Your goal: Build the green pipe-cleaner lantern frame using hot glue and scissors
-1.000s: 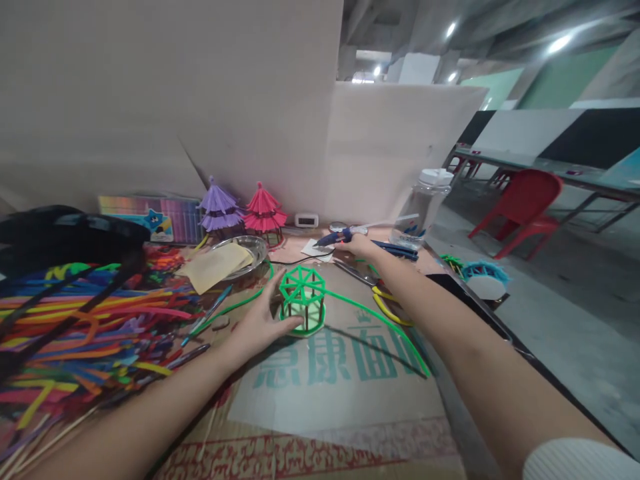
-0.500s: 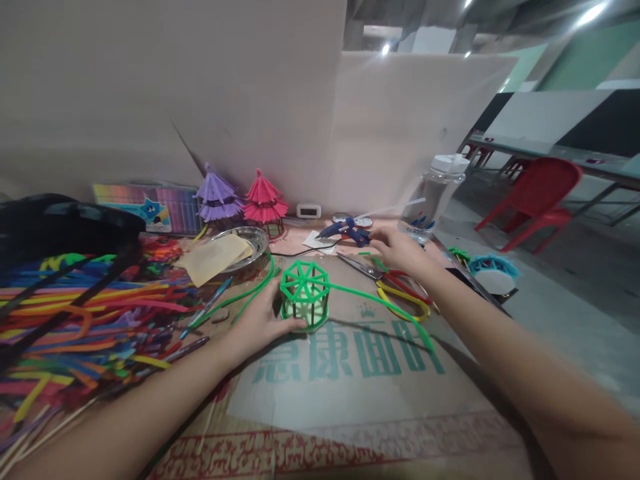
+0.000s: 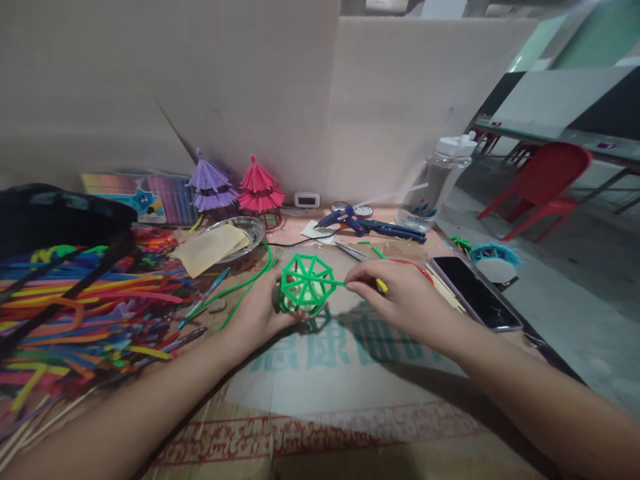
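One left hand (image 3: 257, 308) clasps the green frame (image 3: 307, 283) between thumb and fingers, right hand (image 3: 397, 293) pinching its strip (image 3: 339, 284), scissors (image 3: 352, 251) just beyond right hand, glue gun (image 3: 344, 218) farther off.

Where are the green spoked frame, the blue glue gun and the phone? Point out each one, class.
Green spoked frame (image 3: 308, 276): head view, on its top, near the hub.
Blue glue gun (image 3: 343, 216): head view, on its body.
Phone (image 3: 476, 293): head view, on its dark screen.

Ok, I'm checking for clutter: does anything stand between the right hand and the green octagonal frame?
Nothing visible blocks the right hand; only the green pipe cleaner it pinches spans the gap to the octagonal frame.
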Demonstrator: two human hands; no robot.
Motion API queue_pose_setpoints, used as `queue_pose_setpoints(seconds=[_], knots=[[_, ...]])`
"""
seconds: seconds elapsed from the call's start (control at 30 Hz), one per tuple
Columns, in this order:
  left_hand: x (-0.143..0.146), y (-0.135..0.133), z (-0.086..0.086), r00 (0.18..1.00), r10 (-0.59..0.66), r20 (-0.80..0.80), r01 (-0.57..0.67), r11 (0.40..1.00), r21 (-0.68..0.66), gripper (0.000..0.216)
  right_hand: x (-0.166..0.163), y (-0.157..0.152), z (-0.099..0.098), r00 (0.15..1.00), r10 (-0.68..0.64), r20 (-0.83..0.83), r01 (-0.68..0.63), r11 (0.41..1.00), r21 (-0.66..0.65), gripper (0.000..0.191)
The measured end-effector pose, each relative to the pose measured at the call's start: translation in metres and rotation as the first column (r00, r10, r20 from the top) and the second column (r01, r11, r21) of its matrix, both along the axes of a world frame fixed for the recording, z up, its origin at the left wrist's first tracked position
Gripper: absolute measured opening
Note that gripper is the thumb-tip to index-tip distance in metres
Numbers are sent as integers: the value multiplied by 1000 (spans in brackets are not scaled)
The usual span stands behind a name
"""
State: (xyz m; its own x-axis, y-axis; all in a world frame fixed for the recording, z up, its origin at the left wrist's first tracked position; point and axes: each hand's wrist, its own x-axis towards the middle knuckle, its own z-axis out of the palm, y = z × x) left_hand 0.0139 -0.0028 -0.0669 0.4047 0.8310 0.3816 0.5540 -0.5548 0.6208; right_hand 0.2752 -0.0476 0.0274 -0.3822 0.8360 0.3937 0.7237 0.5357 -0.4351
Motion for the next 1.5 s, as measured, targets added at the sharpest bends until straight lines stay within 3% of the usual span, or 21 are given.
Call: queue_pose_setpoints(seconds=[0.13, 0.57, 1.1, 1.27, 1.4, 1.5], knots=[[3, -2, 8, 999, 34, -19, -35, 999, -22, 71, 0, -3, 1, 1000, 29, -6, -29, 998, 60, 14], [0, 0, -1, 1000, -7, -6, 7, 998, 55, 76, -2, -3, -3, 999, 31, -42, -35, 995, -91, 13], [1, -2, 6, 1000, -2, 27, 3, 1000, -28, 76, 0, 3, -10, 1000, -6, -24, 3, 991, -133, 13], [-1, -3, 6, 1000, -17, -11, 17, 999, 29, 74, 6, 0, -3, 996, 85, 18, -83, 991, -103, 13], [-2, -5, 7, 998, -39, -48, 45, 992, 115, 62, 8, -2, 6, 998, 61, -3, -61, 998, -3, 17], [-4, -4, 5, 997, -61, -38, 67, 980, 186, 59, 5, -3, 7, 997, 37, -66, -43, 996, -81, 14]])
